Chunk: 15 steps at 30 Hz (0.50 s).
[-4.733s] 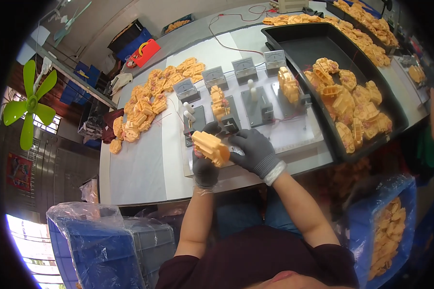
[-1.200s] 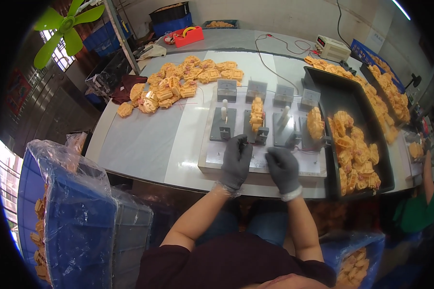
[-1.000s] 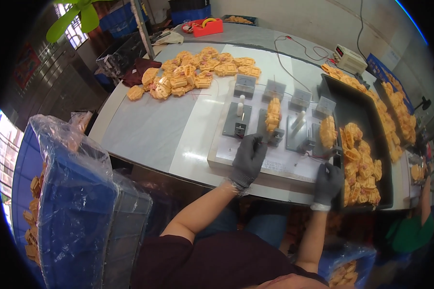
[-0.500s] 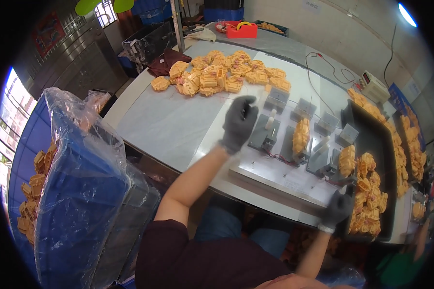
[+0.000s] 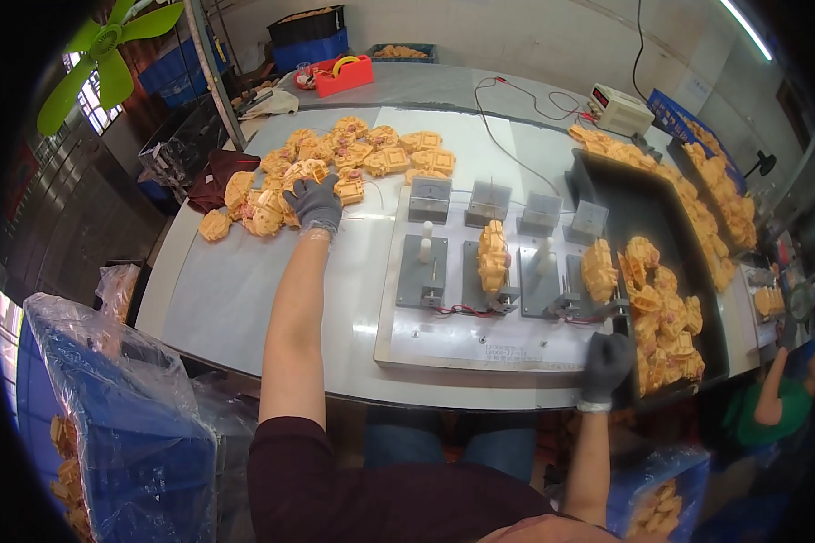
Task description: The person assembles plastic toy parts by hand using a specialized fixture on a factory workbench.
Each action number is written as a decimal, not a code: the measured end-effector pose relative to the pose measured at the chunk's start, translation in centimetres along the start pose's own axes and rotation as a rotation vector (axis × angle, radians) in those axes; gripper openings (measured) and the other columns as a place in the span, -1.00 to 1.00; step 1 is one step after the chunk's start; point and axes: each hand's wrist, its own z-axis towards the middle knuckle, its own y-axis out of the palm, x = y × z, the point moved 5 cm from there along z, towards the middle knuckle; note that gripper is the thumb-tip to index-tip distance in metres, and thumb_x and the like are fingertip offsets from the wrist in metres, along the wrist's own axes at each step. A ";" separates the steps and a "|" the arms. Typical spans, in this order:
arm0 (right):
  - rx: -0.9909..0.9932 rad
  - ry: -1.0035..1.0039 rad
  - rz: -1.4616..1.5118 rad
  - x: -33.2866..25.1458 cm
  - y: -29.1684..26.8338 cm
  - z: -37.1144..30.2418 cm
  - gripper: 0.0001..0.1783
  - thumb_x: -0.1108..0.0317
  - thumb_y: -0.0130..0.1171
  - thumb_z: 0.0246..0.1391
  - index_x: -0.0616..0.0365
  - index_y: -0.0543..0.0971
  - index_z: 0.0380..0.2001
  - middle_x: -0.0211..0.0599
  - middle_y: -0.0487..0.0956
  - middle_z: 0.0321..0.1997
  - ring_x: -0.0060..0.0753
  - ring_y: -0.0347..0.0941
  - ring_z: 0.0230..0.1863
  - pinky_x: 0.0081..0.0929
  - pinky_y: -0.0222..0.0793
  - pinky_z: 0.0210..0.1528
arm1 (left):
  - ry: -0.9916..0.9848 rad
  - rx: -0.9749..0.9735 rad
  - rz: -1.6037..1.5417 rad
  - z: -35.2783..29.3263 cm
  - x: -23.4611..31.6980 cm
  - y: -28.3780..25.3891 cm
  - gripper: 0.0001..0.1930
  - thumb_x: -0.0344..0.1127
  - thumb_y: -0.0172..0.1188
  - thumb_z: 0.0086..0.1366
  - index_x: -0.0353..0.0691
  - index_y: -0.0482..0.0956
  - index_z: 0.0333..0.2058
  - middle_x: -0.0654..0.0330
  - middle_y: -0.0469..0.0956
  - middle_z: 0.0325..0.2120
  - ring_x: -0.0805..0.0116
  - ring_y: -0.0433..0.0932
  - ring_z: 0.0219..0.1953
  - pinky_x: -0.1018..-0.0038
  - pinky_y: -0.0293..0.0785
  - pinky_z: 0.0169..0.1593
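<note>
My left hand (image 5: 315, 203), in a dark grey glove, reaches into a pile of yellow plastic housings (image 5: 349, 136) at the far left of the table. Its fingers curl over one yellow housing (image 5: 305, 169) at the near side of the pile. My right hand (image 5: 608, 364), gloved alike, is closed by the front right corner of the test fixture (image 5: 444, 348); what its fingers hold is hidden. On the fixture, one yellow housing (image 5: 492, 257) stands at the second station and another yellow housing (image 5: 599, 271) at the last. Clear-faced meters (image 5: 489, 204) line its back edge.
Right of the fixture, a black tray (image 5: 598, 185) holds several yellow housings. A power supply box (image 5: 622, 110) with leads and a red tape dispenser (image 5: 345, 76) sit at the back. Plastic-lined blue bins (image 5: 145, 434) stand at the left. Another person's arm (image 5: 771, 389) shows at right.
My left hand has gone from beside the fixture's left end to the pile, onto a housing. My right hand stays by the fixture's front right corner. The view has turned left.
</note>
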 end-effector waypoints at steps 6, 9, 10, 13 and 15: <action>-0.024 0.082 0.026 -0.2 -0.5 0.3 -0.89 0.47 0.30 -0.13 0.24 0.55 -0.55 -0.23 0.46 -0.39 -0.24 0.40 -0.33 -0.40 0.32 -0.31 | 0.049 0.340 -0.640 -3.7 -3.3 -3.0 -0.70 -0.21 0.25 0.10 -0.02 0.51 -0.15 0.09 0.46 -0.23 0.18 0.48 -0.14 0.13 0.44 -0.06; -0.033 0.026 0.019 -0.1 0.0 0.2 -0.88 0.47 0.30 -0.12 0.25 0.55 -0.55 -0.22 0.47 -0.38 -0.23 0.40 -0.34 -0.38 0.31 -0.33 | -0.153 0.000 -1.414 -7.3 -7.0 -2.1 -0.62 -0.26 0.28 0.06 -0.08 0.44 -0.12 0.17 0.45 -0.27 0.33 0.52 -0.28 0.38 0.56 -0.37; -0.017 0.002 0.010 -0.5 -0.1 0.3 -0.89 0.48 0.30 -0.11 0.25 0.55 -0.55 -0.22 0.47 -0.38 -0.22 0.40 -0.34 -0.37 0.32 -0.34 | -0.199 -0.177 -1.453 -9.2 -7.8 -3.1 -0.53 -0.26 0.24 0.08 -0.09 0.38 0.00 0.23 0.43 -0.27 0.46 0.51 -0.31 0.51 0.55 -0.44; -0.001 -0.009 0.013 -0.6 -0.1 0.2 -0.90 0.49 0.29 -0.10 0.24 0.54 -0.56 -0.21 0.48 -0.38 -0.20 0.40 -0.34 -0.36 0.33 -0.33 | -0.087 -0.738 -1.411 -12.2 -9.6 -4.1 -0.46 -0.25 0.21 0.08 -0.11 0.34 0.08 0.16 0.45 -0.21 0.48 0.50 -0.30 0.49 0.58 -0.42; 0.062 -0.026 -0.021 0.1 -0.6 0.0 -0.91 0.48 0.29 -0.10 0.24 0.56 -0.55 -0.22 0.48 -0.39 -0.20 0.41 -0.34 -0.37 0.34 -0.32 | -0.072 -0.873 -1.321 -12.7 -9.8 -3.9 -0.39 -0.24 0.18 0.08 -0.13 0.30 0.16 0.11 0.47 -0.18 0.42 0.51 -0.25 0.47 0.58 -0.35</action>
